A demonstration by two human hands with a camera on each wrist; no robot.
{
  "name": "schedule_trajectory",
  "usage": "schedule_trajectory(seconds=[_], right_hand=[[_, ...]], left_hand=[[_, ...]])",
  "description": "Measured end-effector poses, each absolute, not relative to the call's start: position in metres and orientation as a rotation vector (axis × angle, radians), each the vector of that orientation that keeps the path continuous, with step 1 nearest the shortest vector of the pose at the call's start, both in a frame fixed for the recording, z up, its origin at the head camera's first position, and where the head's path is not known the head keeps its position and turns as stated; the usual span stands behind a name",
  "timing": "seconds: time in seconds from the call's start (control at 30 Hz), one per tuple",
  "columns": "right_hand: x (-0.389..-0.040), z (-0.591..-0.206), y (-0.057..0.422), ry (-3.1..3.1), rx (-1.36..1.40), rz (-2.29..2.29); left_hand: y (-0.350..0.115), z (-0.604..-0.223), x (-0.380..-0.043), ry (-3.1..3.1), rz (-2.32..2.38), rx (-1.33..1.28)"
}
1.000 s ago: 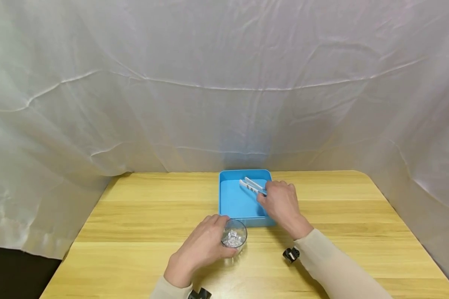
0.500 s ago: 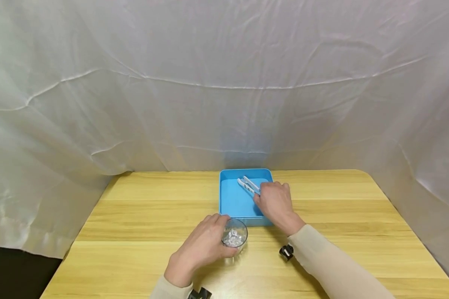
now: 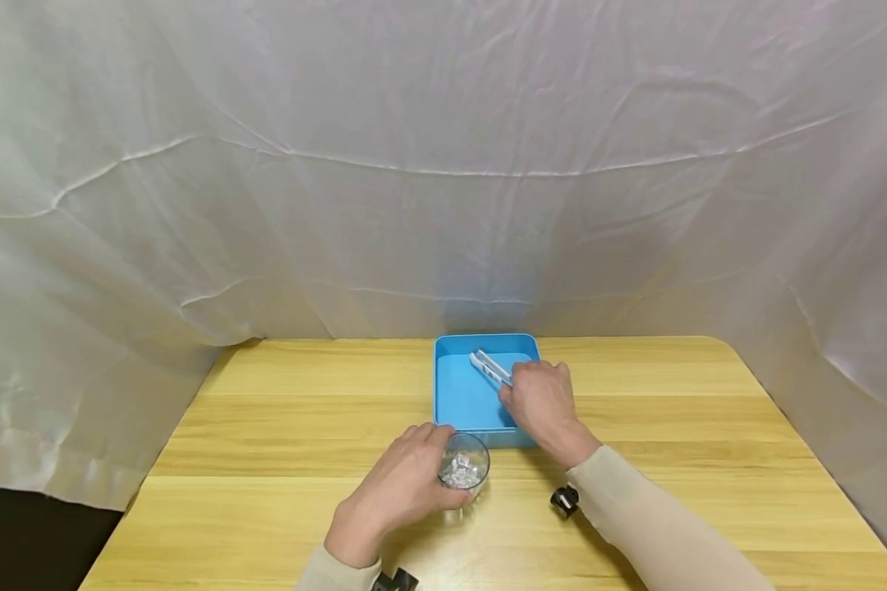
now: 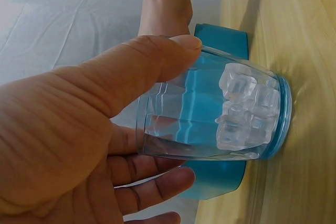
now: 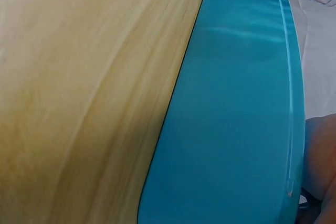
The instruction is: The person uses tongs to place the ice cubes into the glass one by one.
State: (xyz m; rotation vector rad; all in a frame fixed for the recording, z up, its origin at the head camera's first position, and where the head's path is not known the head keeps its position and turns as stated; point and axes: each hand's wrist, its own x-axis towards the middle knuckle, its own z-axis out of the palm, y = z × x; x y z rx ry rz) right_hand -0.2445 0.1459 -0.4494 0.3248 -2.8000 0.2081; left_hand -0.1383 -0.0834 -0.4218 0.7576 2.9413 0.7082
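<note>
My left hand [image 3: 395, 488] holds a clear drinking glass [image 4: 205, 114] upright by its side, thumb on one side and fingers on the other. In the bottom of the glass lie several clear ice cubes [image 4: 247, 108]. My right hand [image 3: 541, 402] grips a pair of white tongs [image 3: 491, 368] over the blue tray [image 3: 466, 394], their tips angled toward the tray's back left. The two arms of the tongs are close together at the tips, and their handle end is hidden by the hand. In the right wrist view only a bit of the hand shows behind the tray's wall [image 5: 231, 103].
The tray stands near the back edge of a wooden table [image 3: 303, 427], just behind the glass. A pale grey curtain [image 3: 443, 205] hangs behind and along both sides of the table. Each wrist carries a small black camera mount [image 3: 565, 501].
My right hand has shifted a little to the left with the tongs, and the tongs' arms have come closer together. The left hand and the glass stay put.
</note>
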Motion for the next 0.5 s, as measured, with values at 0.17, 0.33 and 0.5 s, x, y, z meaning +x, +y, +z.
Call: schedule_trajectory(seconds=[0.17, 0.33, 0.5], right_hand=[[-0.240, -0.449, 0.150, -2.790, 0.339, 0.229], [-0.235, -0.447, 0.155, -2.795, 0.343, 0.279], [-0.227, -0.446, 0.162, -2.779, 0.353, 0.342]], left_hand=[[-0.084, -0.422, -0.138, 2.940, 0.707, 0.754], [-0.084, -0.422, -0.138, 2.942, 0.706, 0.750], [-0.085, -0.422, -0.138, 2.942, 0.704, 0.746]])
